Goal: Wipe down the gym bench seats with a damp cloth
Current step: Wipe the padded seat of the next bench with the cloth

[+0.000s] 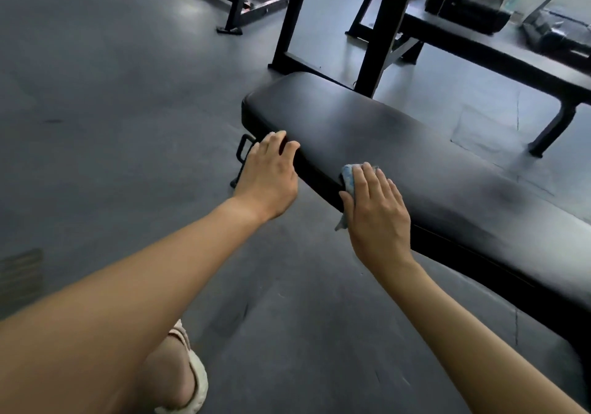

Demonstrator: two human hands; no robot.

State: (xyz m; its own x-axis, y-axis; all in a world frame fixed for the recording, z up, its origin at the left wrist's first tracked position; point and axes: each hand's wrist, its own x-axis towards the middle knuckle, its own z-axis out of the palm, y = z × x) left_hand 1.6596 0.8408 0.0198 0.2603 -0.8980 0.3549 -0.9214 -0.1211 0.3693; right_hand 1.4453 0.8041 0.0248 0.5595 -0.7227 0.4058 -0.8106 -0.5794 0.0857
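A long black padded bench seat (pixel 399 138) runs from the middle of the view to the right edge. My right hand (pixel 377 209) lies flat on a blue cloth (pixel 348 178) and presses it against the seat's near edge; most of the cloth is hidden under the palm, with a corner hanging below. My left hand (pixel 268 177) rests with spread fingers on the seat's near left edge, holding nothing.
Black rack uprights (pixel 383 23) stand just behind the bench. A second black bench (pixel 499 46) lies at the back right, and another frame (pixel 236 1) at the back left. Grey rubber floor (pixel 112 110) spreads to the left. My sandalled foot (pixel 188 378) shows at the bottom.
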